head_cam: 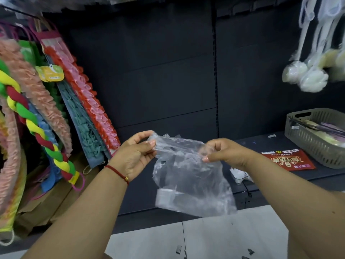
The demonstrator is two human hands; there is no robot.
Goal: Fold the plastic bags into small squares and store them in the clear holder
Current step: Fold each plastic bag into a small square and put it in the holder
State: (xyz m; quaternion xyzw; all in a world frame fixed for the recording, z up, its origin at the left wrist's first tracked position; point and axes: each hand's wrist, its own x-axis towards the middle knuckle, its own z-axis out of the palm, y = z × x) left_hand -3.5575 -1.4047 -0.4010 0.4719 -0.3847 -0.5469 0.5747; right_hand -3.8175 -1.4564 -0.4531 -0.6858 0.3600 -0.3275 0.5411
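The left hand [137, 153] pinches the top left corner of a clear plastic bag [190, 176] between thumb and fingers, and the right hand [222, 152] pinches its top right corner the same way, so the bag hangs in the air between them, crumpled and see-through, in front of a dark shelf [280, 146]. Behind the bag stands the shelf's dark back wall [168, 81]. Left of the bag hang bright frilly cloths [56, 109] and a twisted red, yellow and green one [37, 131]. Right of the bag, on the shelf, sits a grey basket [317, 135]. Above the basket hang white puffs [306, 77]. Between bag and basket lies a red packet [288, 161]. A red string [116, 171] circles the left wrist.
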